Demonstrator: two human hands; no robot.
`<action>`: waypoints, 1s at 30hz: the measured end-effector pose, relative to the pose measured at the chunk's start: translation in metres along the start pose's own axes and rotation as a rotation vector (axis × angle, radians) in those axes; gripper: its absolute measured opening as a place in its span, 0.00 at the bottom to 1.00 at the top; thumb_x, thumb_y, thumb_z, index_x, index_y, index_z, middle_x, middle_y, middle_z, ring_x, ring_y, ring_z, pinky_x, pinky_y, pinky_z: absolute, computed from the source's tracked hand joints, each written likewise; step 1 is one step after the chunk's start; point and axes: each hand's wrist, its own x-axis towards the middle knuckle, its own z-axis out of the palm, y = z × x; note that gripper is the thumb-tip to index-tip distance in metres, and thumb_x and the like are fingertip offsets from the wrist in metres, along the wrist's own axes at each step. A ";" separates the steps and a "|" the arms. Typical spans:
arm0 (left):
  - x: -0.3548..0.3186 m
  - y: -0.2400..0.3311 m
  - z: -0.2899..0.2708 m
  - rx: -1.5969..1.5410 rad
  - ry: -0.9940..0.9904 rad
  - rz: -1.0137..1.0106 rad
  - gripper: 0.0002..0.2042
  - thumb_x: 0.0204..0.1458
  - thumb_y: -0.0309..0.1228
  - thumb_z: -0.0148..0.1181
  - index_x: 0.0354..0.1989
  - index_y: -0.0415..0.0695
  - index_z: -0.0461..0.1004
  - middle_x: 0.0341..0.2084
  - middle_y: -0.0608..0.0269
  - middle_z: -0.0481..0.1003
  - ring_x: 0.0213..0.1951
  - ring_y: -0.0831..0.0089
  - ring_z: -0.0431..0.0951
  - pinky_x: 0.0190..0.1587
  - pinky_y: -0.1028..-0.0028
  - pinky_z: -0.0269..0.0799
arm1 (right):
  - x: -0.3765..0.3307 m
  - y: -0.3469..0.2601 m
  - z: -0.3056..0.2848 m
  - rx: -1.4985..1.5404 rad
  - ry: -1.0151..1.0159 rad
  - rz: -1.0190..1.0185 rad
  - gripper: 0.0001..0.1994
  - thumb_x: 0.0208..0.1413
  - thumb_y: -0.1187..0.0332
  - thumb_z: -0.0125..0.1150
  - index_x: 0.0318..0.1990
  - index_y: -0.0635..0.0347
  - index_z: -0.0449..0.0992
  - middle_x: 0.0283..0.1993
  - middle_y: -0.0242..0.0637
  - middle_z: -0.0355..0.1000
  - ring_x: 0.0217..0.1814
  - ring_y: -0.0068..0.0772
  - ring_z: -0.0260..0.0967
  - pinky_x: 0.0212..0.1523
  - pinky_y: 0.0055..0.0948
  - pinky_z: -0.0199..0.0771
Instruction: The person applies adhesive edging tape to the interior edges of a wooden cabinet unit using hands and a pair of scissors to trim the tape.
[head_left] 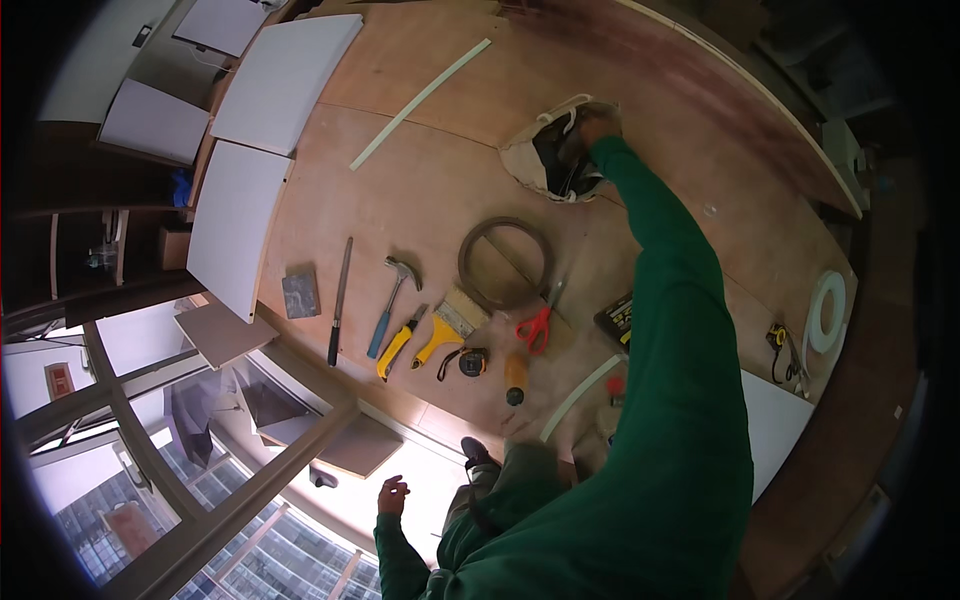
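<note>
My right hand (pixel 600 126) reaches far across the table to a cream cloth bag (pixel 519 163) with a dark inside. It is at the bag's right rim, its fingers hidden in shadow. My left hand (pixel 392 495) hangs off the table's near edge, holding nothing, fingers loosely bent and apart. Between me and the bag lie a coil of brown edging (pixel 466 262), red-handled scissors (pixel 534 330), a wide yellow-handled brush (pixel 448 325), a tape measure (pixel 472 362), a yellow utility knife (pixel 397 352), a blue-handled hammer (pixel 382 325) and a file (pixel 343 290).
A dark grey block (pixel 299 293) lies left of the file. A yellow-and-black screwdriver-like handle (pixel 515 378) is near the front edge. White panels (pixel 285 85) line the left side; a pale strip (pixel 420 103) lies behind. A white roll (pixel 826 312) sits at right. My right arm covers part of a black case (pixel 616 320).
</note>
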 end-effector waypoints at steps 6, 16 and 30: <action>0.010 0.045 0.002 -0.012 0.052 0.118 0.16 0.57 0.33 0.57 0.52 0.40 0.75 0.36 0.57 0.80 0.36 0.70 0.82 0.43 0.70 0.76 | -0.016 0.003 -0.033 0.048 0.077 -0.047 0.11 0.57 0.69 0.53 0.42 0.52 0.82 0.52 0.42 0.75 0.51 0.47 0.77 0.51 0.48 0.78; 0.017 0.012 0.004 0.046 -0.044 0.212 0.15 0.56 0.30 0.58 0.51 0.40 0.75 0.34 0.58 0.80 0.36 0.69 0.82 0.43 0.70 0.76 | -0.103 0.019 -0.144 0.180 0.192 -0.306 0.08 0.54 0.61 0.62 0.40 0.45 0.79 0.39 0.41 0.74 0.45 0.47 0.74 0.46 0.45 0.74; -0.059 0.225 0.002 -0.063 -0.265 1.189 0.16 0.62 0.33 0.58 0.54 0.39 0.72 0.43 0.58 0.77 0.44 0.72 0.77 0.47 0.72 0.73 | -0.516 0.040 -0.293 1.403 0.424 0.144 0.12 0.62 0.58 0.62 0.42 0.56 0.77 0.34 0.27 0.73 0.35 0.17 0.70 0.28 0.20 0.75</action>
